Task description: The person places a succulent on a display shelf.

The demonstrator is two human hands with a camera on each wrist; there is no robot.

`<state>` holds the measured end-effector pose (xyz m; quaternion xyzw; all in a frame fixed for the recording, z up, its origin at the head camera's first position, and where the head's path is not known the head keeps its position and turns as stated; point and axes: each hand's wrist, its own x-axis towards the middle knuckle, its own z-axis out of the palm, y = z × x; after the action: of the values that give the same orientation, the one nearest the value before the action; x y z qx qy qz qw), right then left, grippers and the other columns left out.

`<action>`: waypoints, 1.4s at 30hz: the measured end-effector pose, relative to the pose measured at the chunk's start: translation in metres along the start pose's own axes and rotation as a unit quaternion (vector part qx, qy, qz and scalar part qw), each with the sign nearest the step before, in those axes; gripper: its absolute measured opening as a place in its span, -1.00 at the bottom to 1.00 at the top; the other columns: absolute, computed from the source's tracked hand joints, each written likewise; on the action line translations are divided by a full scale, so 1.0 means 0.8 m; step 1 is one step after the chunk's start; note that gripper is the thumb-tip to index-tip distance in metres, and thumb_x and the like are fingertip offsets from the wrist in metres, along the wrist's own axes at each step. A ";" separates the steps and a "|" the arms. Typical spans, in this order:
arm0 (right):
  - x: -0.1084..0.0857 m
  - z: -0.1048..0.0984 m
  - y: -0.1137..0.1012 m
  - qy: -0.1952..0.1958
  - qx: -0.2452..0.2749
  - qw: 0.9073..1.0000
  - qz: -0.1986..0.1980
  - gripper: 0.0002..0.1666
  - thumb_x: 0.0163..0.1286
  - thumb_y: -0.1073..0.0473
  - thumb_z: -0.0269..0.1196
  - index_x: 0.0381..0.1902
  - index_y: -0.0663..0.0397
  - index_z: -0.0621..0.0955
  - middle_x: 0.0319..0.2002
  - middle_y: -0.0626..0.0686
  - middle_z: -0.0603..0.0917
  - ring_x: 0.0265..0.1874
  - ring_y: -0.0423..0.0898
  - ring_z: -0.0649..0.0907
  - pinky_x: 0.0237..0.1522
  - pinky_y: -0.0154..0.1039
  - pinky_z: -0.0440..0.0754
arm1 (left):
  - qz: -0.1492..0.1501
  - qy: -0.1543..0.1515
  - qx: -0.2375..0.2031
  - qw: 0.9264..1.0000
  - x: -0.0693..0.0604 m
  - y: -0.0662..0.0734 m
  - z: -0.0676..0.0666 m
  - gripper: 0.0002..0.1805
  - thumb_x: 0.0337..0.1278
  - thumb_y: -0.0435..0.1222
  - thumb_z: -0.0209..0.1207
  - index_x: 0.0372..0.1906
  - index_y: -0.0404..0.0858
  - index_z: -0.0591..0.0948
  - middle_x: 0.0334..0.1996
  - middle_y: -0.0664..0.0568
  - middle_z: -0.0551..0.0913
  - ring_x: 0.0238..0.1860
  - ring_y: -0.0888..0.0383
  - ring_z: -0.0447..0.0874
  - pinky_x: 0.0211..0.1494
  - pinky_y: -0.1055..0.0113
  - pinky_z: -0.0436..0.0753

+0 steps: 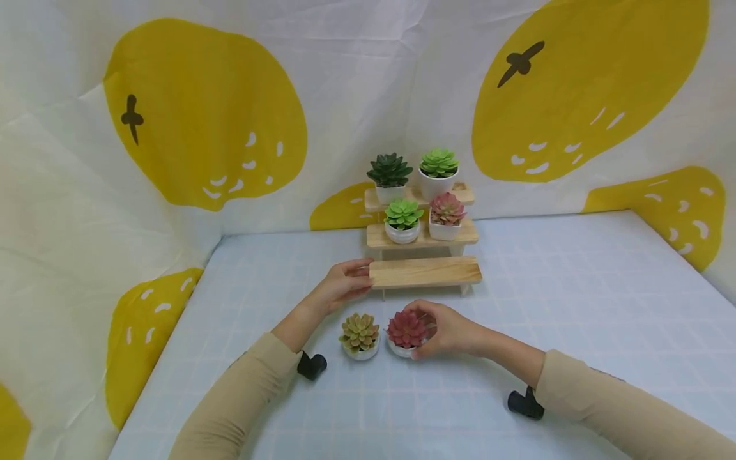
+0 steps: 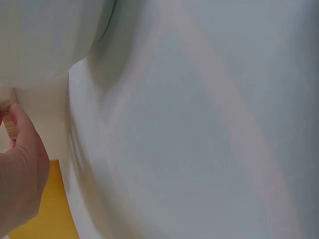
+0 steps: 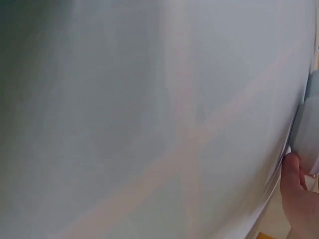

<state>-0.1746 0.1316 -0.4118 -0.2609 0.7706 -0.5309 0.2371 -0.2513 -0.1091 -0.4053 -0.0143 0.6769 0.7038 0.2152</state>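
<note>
My left hand (image 1: 344,285) pinches the left end of the bottom step of a wooden tiered stand (image 1: 425,273); in the left wrist view the fingers (image 2: 25,132) meet the board's edge. My right hand (image 1: 447,329) curls round a red succulent (image 1: 406,329) in a round white pot, which is in front of the stand. At the right edge of the right wrist view, the thumb (image 3: 290,172) lies against the pale pot (image 3: 306,134). Left of the red one stands a yellow-green succulent (image 1: 360,332) in a white pot, touched by neither hand.
On the middle step are a bright green succulent (image 1: 403,214) and a pink one (image 1: 447,209). The top step bears a dark green succulent (image 1: 390,170) and a light green one (image 1: 439,163). Behind hangs a white cloth (image 1: 356,96) with yellow fruit prints; a pale blue checked cloth (image 1: 575,306) covers the table.
</note>
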 end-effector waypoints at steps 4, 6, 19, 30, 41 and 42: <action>0.001 -0.001 -0.001 0.006 0.002 1.000 0.002 -0.28 -0.09 0.29 0.49 0.06 0.15 0.44 -0.09 0.06 0.55 -0.07 -0.03 0.51 -0.05 -0.24 0.57 | 0.004 0.001 -0.004 1.000 0.001 0.000 0.000 -0.43 0.12 -0.56 0.12 0.28 -0.30 0.39 0.18 -0.24 0.42 -0.09 0.11 0.54 0.00 0.30 0.60; 0.001 -0.001 0.000 0.007 0.006 1.000 0.001 -0.29 -0.09 0.29 0.49 0.06 0.15 0.44 -0.09 0.06 0.55 -0.07 -0.03 0.51 -0.05 -0.24 0.57 | 0.006 -0.003 -0.010 1.000 0.000 0.000 0.000 -0.43 0.12 -0.58 0.10 0.29 -0.33 0.37 0.18 -0.27 0.41 -0.11 0.13 0.54 -0.03 0.33 0.60; 0.000 -0.010 -0.009 0.027 -0.004 0.999 0.019 -0.26 -0.06 0.23 0.49 0.10 0.15 0.42 -0.08 0.09 0.53 -0.08 -0.02 0.52 -0.03 -0.19 0.55 | 0.007 -0.017 -0.024 1.000 -0.004 -0.004 0.000 -0.42 0.14 -0.60 0.07 0.31 -0.40 0.30 0.21 -0.33 0.36 -0.13 0.16 0.53 -0.03 0.34 0.60; 0.013 -0.030 -0.041 0.076 -0.009 0.996 0.040 -0.22 -0.05 0.22 0.48 0.13 0.22 0.41 -0.07 0.12 0.53 -0.09 0.00 0.51 -0.09 -0.21 0.55 | 0.009 -0.017 -0.021 1.000 0.000 0.001 0.000 -0.42 0.13 -0.59 0.07 0.30 -0.38 0.32 0.20 -0.30 0.38 -0.15 0.16 0.54 -0.09 0.37 0.61; 0.025 -0.044 -0.055 0.109 0.010 0.992 0.056 -0.20 -0.02 0.23 0.46 0.19 0.18 0.38 0.01 0.16 0.52 -0.05 0.02 0.48 -0.08 -0.21 0.55 | 0.002 -0.012 -0.018 1.000 0.001 -0.002 -0.001 -0.43 0.15 -0.58 0.07 0.30 -0.37 0.33 0.20 -0.30 0.39 -0.14 0.14 0.55 -0.04 0.33 0.60; 0.027 -0.045 -0.056 0.111 0.009 0.992 0.057 -0.21 -0.02 0.23 0.46 0.18 0.18 0.37 0.00 0.17 0.51 -0.05 0.03 0.48 -0.10 -0.22 0.55 | 0.002 -0.012 -0.019 1.000 0.001 -0.002 -0.001 -0.43 0.15 -0.58 0.07 0.30 -0.36 0.33 0.20 -0.30 0.39 -0.14 0.14 0.55 -0.03 0.33 0.60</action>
<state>-0.2070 0.1289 -0.3602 -0.1537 0.8010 -0.5492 0.1823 -0.2517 -0.1099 -0.4075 -0.0087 0.6608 0.7170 0.2218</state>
